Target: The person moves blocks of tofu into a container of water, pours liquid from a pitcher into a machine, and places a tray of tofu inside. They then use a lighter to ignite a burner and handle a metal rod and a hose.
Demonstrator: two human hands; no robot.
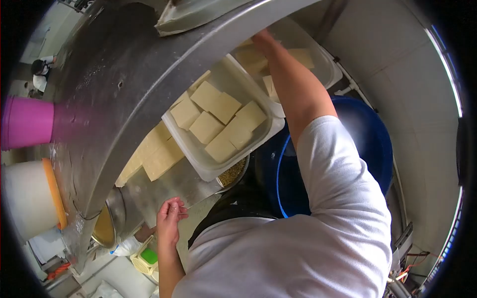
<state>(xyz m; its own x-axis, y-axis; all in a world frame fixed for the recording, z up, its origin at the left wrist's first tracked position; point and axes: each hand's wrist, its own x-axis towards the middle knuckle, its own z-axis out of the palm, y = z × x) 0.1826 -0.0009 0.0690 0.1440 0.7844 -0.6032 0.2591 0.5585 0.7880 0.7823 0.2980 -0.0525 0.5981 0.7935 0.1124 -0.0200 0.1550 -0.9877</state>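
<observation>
Overhead, the right hand [262,38] is reaching into the far tub [325,67], its fingers lying on a tofu block [253,58]; a curved steel rim [198,54] is partly hiding them, so I cannot tell how far they are closing. Nearer, the left hand [170,218] is resting half-curled and loose against a steel sheet [169,186], holding nothing. Between the hands, a near tub [208,171] is carrying cut tofu blocks [218,121]. Right of it, a blue barrel [367,144] is standing.
</observation>
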